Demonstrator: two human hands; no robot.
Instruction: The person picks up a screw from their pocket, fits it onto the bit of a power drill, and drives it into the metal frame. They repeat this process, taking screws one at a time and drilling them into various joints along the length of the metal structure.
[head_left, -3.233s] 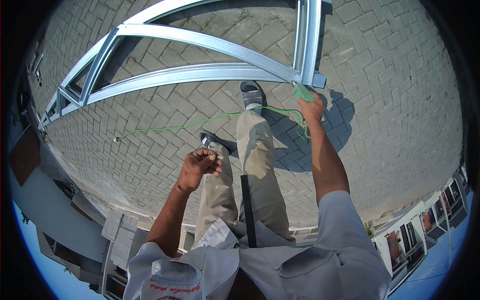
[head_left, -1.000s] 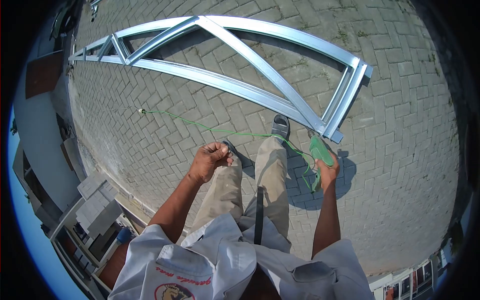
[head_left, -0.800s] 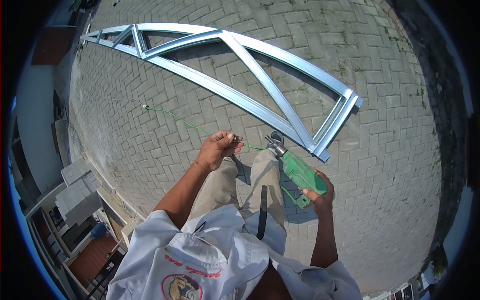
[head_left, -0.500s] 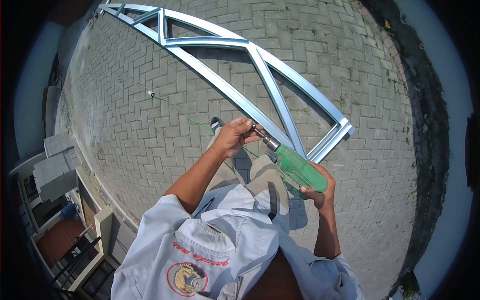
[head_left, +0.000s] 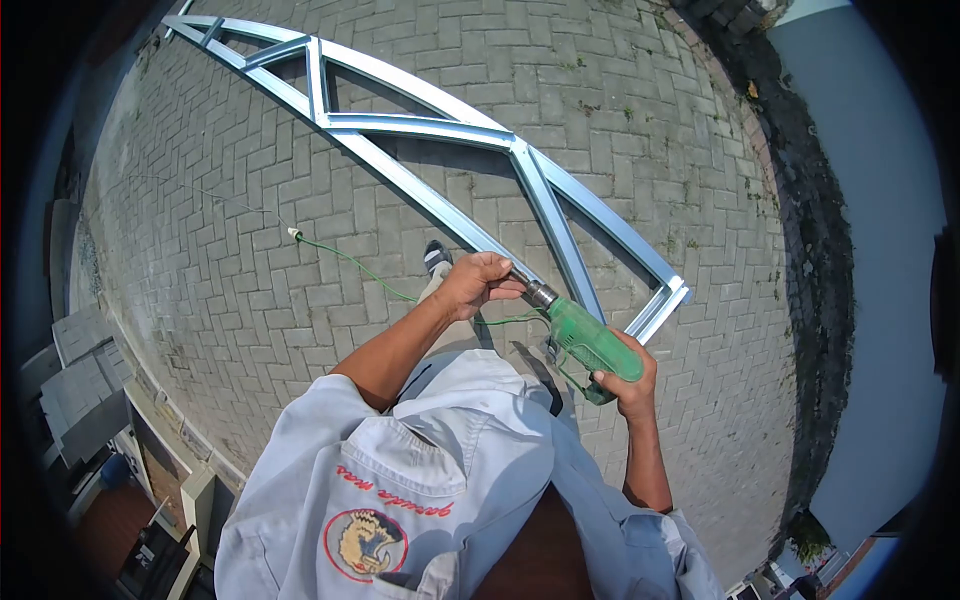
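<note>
A green corded power drill (head_left: 598, 343) is in my right hand (head_left: 634, 382), whose fingers wrap around its rear and handle. Its metal chuck (head_left: 541, 294) points up and left, toward my left hand (head_left: 480, 284). The thumb and forefinger of that hand pinch together at the tip of the bit (head_left: 521, 273). Whatever small thing may sit between them is hidden. Just beyond both hands, a silvery metal truss (head_left: 420, 192) lies flat on the paving, its wide end near the drill.
A green cord (head_left: 355, 263) runs across the grey paving blocks (head_left: 220, 300) to a white connector (head_left: 294, 233). One sandalled foot (head_left: 437, 255) shows below the truss. A dark gutter strip and a pale wall (head_left: 870, 220) border the right side.
My view has shifted, so the truss and the foot appear lower in the frame. The drill has tilted slightly, and its bit tip is now closer into the left fingers.
</note>
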